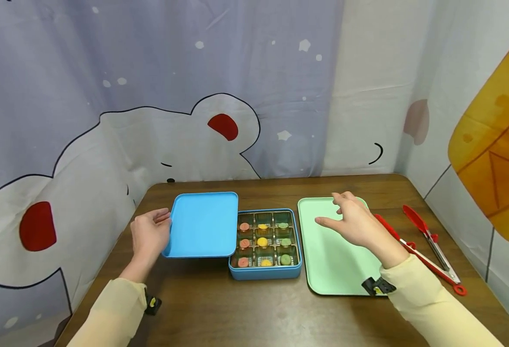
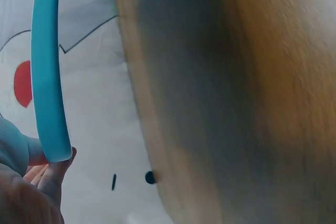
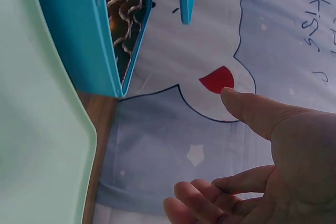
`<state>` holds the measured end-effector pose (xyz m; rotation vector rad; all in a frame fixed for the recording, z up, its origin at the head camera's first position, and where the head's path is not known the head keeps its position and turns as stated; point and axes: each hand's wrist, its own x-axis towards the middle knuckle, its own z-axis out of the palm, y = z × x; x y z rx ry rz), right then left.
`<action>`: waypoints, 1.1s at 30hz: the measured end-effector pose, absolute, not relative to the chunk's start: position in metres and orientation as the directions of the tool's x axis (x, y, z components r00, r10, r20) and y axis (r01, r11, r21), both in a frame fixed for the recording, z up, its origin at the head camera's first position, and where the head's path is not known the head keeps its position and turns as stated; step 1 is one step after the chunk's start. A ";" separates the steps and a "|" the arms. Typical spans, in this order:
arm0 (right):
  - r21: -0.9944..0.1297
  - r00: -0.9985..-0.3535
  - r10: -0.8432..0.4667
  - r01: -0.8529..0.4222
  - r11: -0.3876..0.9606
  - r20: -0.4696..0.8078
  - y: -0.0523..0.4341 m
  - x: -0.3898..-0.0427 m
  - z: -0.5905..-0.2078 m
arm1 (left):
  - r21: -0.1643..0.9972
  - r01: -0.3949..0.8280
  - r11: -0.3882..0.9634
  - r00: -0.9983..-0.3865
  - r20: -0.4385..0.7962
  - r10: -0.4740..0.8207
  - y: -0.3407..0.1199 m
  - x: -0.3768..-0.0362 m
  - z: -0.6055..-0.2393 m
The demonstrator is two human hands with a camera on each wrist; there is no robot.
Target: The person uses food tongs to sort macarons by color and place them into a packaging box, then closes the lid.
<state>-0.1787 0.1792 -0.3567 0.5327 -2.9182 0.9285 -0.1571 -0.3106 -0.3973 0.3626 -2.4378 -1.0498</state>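
Note:
My left hand (image 1: 152,233) grips the left edge of a blue box lid (image 1: 203,224), its inner side facing up. In the left wrist view the lid (image 2: 47,66) is seen edge-on, raised above the table, with fingers and thumb on either side. To its right sits an uncovered blue box (image 1: 265,273) with a divided clear insert; its compartments hold small round pink, yellow and green pieces. The lid's right edge overlaps the box's left side in the head view. My right hand (image 1: 351,219) hovers over a pale green tray (image 1: 328,260), thumb and fingers spread apart, holding nothing.
Two pairs of red-tipped tongs lie on the wooden table (image 1: 254,313): one pair (image 1: 427,260) beside the tray, partly behind my right arm, the other (image 1: 432,241) farther right. A printed curtain (image 1: 280,86) hangs behind the table and along its sides.

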 end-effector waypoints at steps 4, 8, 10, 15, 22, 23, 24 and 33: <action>-0.571 -0.934 -0.332 -0.346 0.745 0.131 0.166 -0.181 -0.360 | 0.746 -0.047 0.665 -0.867 0.300 -0.397 -0.302 -0.161 -0.396; -0.582 -0.928 -0.346 -0.358 0.730 0.138 0.155 -0.183 -0.363 | 0.751 -0.035 0.659 -0.870 0.301 -0.390 -0.294 -0.164 -0.394; -0.589 -0.926 -0.350 -0.363 0.722 0.143 0.149 -0.184 -0.365 | 0.755 -0.026 0.655 -0.870 0.306 -0.387 -0.291 -0.166 -0.394; -0.603 -0.919 -0.367 -0.376 0.703 0.144 0.132 -0.185 -0.370 | 0.766 -0.017 0.643 -0.868 0.308 -0.389 -0.282 -0.170 -0.393; -0.598 -0.903 -0.410 -0.402 0.693 0.132 0.109 -0.189 -0.375 | 0.782 -0.008 0.623 -0.871 0.300 -0.388 -0.271 -0.173 -0.393; -0.604 -0.902 -0.412 -0.400 0.689 0.127 0.106 -0.189 -0.375 | 0.784 -0.005 0.620 -0.872 0.300 -0.386 -0.269 -0.173 -0.393; -0.613 -0.902 -0.413 -0.396 0.684 0.122 0.103 -0.190 -0.375 | 0.786 0.001 0.618 -0.872 0.303 -0.385 -0.267 -0.174 -0.393; -0.634 -0.892 -0.433 -0.412 0.655 0.133 0.080 -0.197 -0.382 | 0.809 0.055 0.585 -0.875 0.322 -0.362 -0.244 -0.181 -0.392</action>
